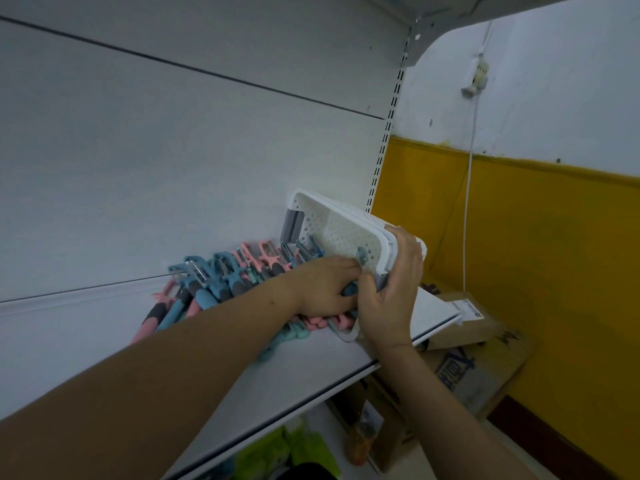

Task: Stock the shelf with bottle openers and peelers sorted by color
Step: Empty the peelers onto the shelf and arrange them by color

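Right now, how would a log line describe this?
right hand grips tipped white basket | left hand on peelers | shelf

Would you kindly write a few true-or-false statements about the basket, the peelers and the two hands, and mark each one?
1. The right hand grips the white basket. True.
2. The basket stands upright on its base. False: it is tipped on its side.
3. The peelers on the shelf are pink and blue. True.
4. The left hand hangs idle below the shelf. False: it rests among the peelers beside the basket.
5. The wall to the right is green. False: it is yellow below, white above.
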